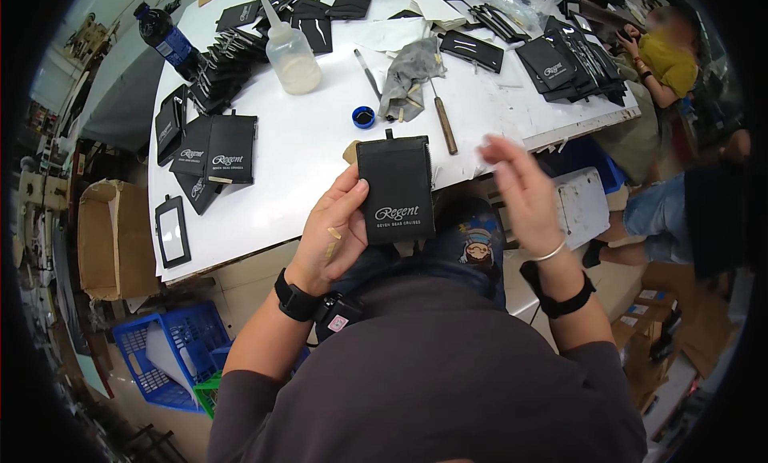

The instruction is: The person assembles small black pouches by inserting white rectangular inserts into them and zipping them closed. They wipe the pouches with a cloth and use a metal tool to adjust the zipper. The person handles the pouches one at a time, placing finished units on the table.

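My left hand is closed on the left edge of a black badge holder, thumb on its front. The holder is upright in front of me, with pale lettering low on its face, a small tab on top and what looks like a zip along its right side. Bits of tan material stick to my left palm, and a tan piece shows behind the holder's upper left corner. To the right, my right hand is raised and holds nothing, its fingers stretched out and slightly blurred. A wooden-handled awl lies on the table beyond.
On the white table are a squeeze bottle, a blue cap, a grey rag and stacked black holders. A dark drink bottle stands far left. Blue crates sit below left. Other people sit at the right.
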Action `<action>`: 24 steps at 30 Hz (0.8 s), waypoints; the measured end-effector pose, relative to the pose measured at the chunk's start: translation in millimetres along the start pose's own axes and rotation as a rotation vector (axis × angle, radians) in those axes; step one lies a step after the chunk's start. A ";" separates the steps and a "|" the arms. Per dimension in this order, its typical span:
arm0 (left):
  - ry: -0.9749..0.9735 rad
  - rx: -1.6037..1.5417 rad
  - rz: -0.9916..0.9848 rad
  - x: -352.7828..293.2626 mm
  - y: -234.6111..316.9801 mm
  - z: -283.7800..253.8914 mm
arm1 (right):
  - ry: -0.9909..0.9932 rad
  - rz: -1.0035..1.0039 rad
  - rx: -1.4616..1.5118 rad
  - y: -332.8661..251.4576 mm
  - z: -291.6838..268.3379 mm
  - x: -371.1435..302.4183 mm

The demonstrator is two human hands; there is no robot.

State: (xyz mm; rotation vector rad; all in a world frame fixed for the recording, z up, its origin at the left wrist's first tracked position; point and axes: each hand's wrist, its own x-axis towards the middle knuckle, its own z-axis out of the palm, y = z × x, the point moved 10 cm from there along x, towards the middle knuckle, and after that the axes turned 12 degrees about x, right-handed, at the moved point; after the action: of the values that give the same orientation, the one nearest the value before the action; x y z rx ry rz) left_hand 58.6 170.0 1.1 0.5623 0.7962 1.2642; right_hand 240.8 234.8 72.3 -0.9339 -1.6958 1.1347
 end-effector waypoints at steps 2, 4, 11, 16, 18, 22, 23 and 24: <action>-0.015 -0.036 -0.018 3.0 -0.9 5.1 | -0.139 0.037 0.130 13.4 34.6 -10.0; -0.052 -0.030 -0.033 5.5 -3.8 5.4 | -0.193 0.164 0.330 17.8 60.9 -16.8; -0.110 -0.266 -0.171 10.5 -36.2 -8.2 | -0.347 -0.106 0.054 -44.4 97.8 -17.9; -0.345 -0.607 -0.261 0.0 -34.6 21.0 | -0.160 -0.330 -0.243 -56.6 77.7 -6.2; -0.366 -0.657 -0.321 -3.8 -35.2 25.8 | -0.107 -0.279 -0.191 -45.6 70.1 3.0; -0.348 -0.669 -0.318 -3.1 -37.4 27.0 | -0.114 -0.235 -0.152 -43.2 70.7 3.0; -0.405 -0.733 -0.316 -2.7 -37.4 28.2 | -0.119 -0.274 -0.218 -45.5 71.2 2.6; -0.391 -0.720 -0.296 -2.4 -36.4 27.1 | -0.126 -0.312 -0.282 -47.1 72.1 3.2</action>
State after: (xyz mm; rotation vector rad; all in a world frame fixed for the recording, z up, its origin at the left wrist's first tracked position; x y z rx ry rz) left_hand 101.8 160.8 -9.2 0.0868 0.0624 1.0263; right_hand 167.1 202.2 102.6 -0.7413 -2.0581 0.7740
